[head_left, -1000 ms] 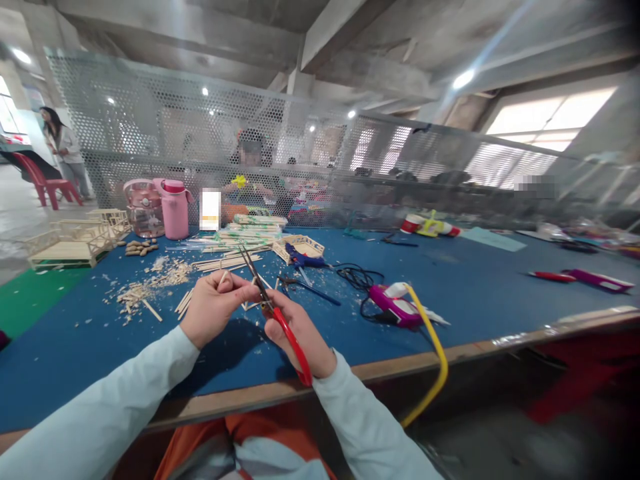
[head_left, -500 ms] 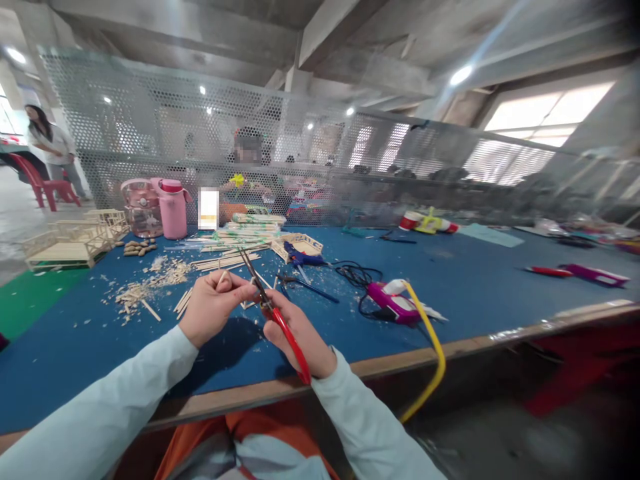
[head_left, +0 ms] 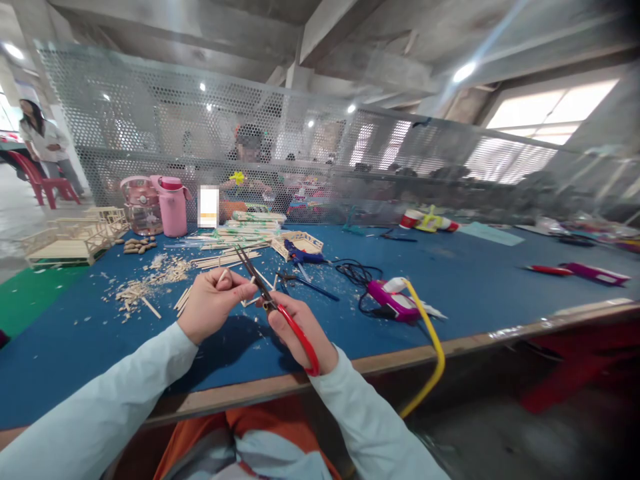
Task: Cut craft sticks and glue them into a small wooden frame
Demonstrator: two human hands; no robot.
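Note:
My right hand (head_left: 300, 325) is closed around the red handles of a pair of scissors (head_left: 300, 337). Their long dark blades point up and away to the left, with the tips slightly apart. Between the fingers of my left hand (head_left: 215, 300) is a thin wooden stick (head_left: 223, 275), mostly covered by the fingers. The left fingertips are close beside the blades; whether they touch cannot be made out. Short pale sticks (head_left: 250, 303) show just behind the blades. Beyond my hands lie a blue glue gun (head_left: 304, 255) and a dark blue-handled tool (head_left: 317, 289).
Wood scraps (head_left: 135, 293) and loose sticks (head_left: 227, 259) lie on the blue table (head_left: 475, 287). Wooden models (head_left: 65, 243), a pink bottle (head_left: 173, 208) and a perforated screen (head_left: 165, 127) stand farther back. A purple tool (head_left: 393, 300) with a yellow cord lies right.
The scissors' red handles have shifted slightly up and right with my right hand, and look more spread. My left hand stays nearly in place.

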